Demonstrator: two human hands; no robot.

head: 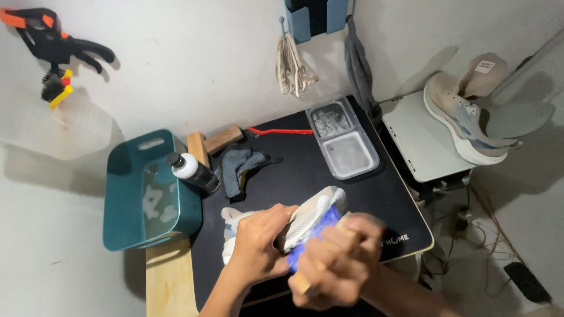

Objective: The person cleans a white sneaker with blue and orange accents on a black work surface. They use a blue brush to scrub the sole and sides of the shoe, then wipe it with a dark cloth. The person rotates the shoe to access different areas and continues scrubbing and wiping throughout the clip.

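Black mat [352, 194] — my left hand [258, 246] clamps white sneaker [311, 214], toe up-right; right hand [335, 264], blurred, fist round wooden brush handle [302, 285] against sole.

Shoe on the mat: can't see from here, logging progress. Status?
Left hand grips the pale shoe. Right hand blurred, closed on a wooden-handled brush against it. Bottle and teal basin close beside.

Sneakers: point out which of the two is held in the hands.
The pale sneaker with the blue sole, gripped over the black mat by the left hand and right hand. The other pale sneaker rests untouched on the white stand.
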